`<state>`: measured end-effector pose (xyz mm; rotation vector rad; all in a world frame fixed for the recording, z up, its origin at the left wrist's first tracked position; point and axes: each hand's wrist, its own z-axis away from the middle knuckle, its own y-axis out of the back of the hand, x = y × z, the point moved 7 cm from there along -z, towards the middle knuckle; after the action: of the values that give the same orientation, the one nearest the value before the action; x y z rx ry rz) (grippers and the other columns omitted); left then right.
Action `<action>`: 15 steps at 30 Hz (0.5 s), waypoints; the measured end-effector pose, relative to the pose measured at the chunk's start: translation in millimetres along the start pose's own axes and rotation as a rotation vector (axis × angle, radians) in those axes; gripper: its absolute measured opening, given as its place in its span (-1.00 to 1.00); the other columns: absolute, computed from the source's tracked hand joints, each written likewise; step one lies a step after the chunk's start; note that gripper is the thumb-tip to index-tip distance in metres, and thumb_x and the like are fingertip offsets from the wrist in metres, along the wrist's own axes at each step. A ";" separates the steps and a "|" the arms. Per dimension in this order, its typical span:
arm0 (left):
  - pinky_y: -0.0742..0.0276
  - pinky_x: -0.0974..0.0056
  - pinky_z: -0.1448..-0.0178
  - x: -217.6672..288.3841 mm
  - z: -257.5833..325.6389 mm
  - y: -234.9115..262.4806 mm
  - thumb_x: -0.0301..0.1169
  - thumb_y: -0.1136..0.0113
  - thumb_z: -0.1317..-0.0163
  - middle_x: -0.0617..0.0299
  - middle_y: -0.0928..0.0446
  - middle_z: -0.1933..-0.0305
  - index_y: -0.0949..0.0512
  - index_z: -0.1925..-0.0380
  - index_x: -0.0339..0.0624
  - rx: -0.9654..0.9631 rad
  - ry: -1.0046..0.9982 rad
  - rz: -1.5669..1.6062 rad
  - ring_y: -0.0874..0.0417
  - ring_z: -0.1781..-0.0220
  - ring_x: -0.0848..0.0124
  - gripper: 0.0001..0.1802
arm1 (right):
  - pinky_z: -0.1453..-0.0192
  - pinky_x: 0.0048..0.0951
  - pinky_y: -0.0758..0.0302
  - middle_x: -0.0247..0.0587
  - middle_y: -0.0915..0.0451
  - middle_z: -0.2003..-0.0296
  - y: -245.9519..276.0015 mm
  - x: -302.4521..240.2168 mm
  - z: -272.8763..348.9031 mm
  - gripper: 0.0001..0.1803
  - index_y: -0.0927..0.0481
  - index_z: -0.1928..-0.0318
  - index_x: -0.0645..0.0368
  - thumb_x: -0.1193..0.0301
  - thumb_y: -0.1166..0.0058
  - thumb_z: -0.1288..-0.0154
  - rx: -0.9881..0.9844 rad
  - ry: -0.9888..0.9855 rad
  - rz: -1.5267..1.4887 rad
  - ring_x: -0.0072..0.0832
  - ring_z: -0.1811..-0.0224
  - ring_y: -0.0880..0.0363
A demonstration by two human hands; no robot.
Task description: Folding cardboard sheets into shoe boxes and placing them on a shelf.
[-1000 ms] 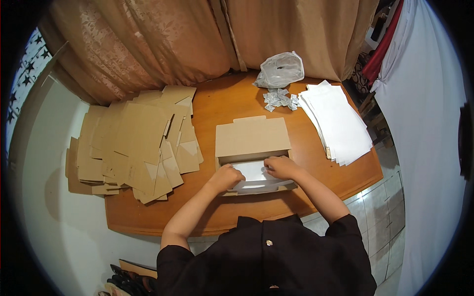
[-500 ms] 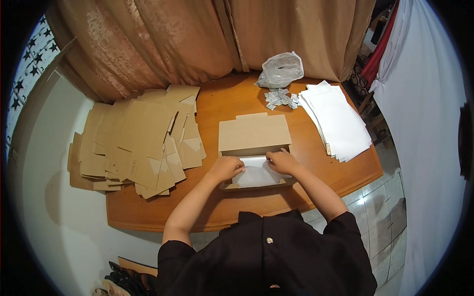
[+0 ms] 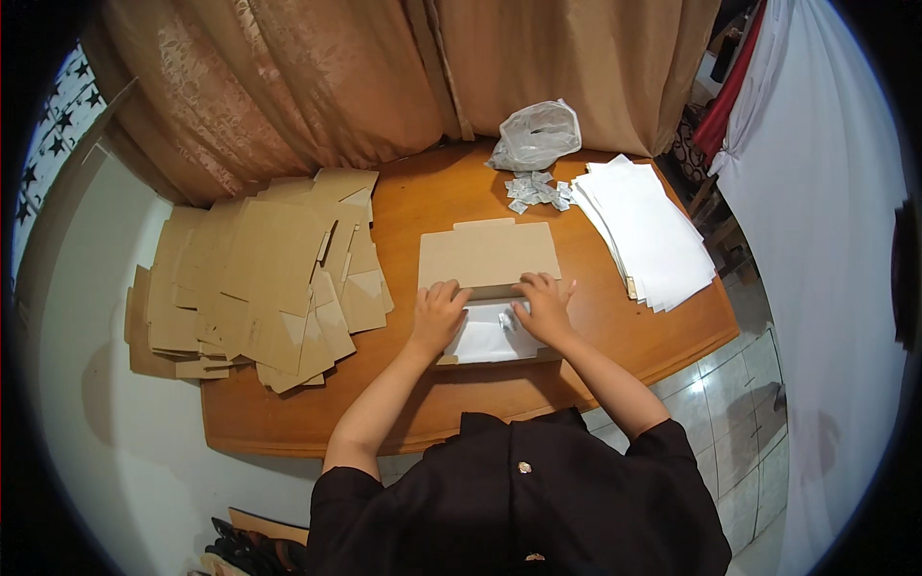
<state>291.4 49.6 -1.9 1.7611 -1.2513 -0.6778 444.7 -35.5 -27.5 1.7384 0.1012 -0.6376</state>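
Where right hand (image 3: 547, 312) overlaps box (image 3: 490, 254), white lining (image 3: 482, 340) partly hidden, small packet (image 3: 507, 322) indistinct

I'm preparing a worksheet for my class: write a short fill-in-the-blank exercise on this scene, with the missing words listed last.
1. From the person's view, the pile of flattened cardboard lies to the ____ of the cardboard box.
2. The stack of paper is ____ in colour.
3. Counting the left hand and the right hand, ____ hands are at the cardboard box.

Missing words: left; white; two.
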 end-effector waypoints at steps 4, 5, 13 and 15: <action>-0.21 0.13 -0.07 -16.9 12.5 44.3 -0.33 -0.32 0.06 0.14 -0.39 0.02 -0.50 0.11 -0.05 0.090 0.253 0.065 -0.36 -0.05 0.19 -0.56 | -0.19 0.55 0.35 -0.20 -0.33 -0.14 14.8 20.9 -9.0 -0.50 -0.38 -0.09 0.03 0.21 -0.09 -0.11 0.219 -0.166 -0.064 -0.20 -0.32 -0.09; -0.19 0.10 -0.15 -22.9 21.0 52.7 -0.33 -0.32 0.03 0.10 -0.37 -0.03 -0.50 0.08 -0.06 0.135 0.346 0.088 -0.33 -0.10 0.14 -0.56 | -0.19 0.55 0.35 -0.20 -0.33 -0.14 16.4 23.6 -14.5 -0.50 -0.38 -0.09 0.03 0.21 -0.09 -0.11 0.219 -0.160 -0.065 -0.20 -0.32 -0.09; -0.13 0.03 -0.25 -12.7 85.0 61.4 -0.28 -0.30 0.00 0.01 -0.28 -0.12 -0.37 -0.05 -0.13 0.176 0.525 0.207 -0.25 -0.18 0.06 -0.42 | -0.31 -0.19 -0.12 0.02 -0.41 -0.04 11.9 89.9 -49.9 -0.24 -0.06 -0.30 0.21 0.11 -0.01 -0.22 0.277 -0.581 -1.109 -0.25 -0.12 -0.36; -0.13 0.03 -0.26 -11.9 100.1 56.0 -0.28 -0.30 -0.01 -0.01 -0.26 -0.14 -0.33 -0.10 -0.16 0.166 0.561 0.241 -0.24 -0.19 0.05 -0.38 | -0.15 -0.44 -0.27 -0.05 -0.45 0.02 22.8 81.3 -40.0 -0.30 -0.11 -0.28 0.21 0.13 0.01 -0.25 0.271 -0.576 -1.206 -0.39 -0.04 -0.38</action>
<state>179.9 20.2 -3.1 1.7273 -1.1135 0.0671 536.9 -26.4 -40.2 1.5399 0.7082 -2.0714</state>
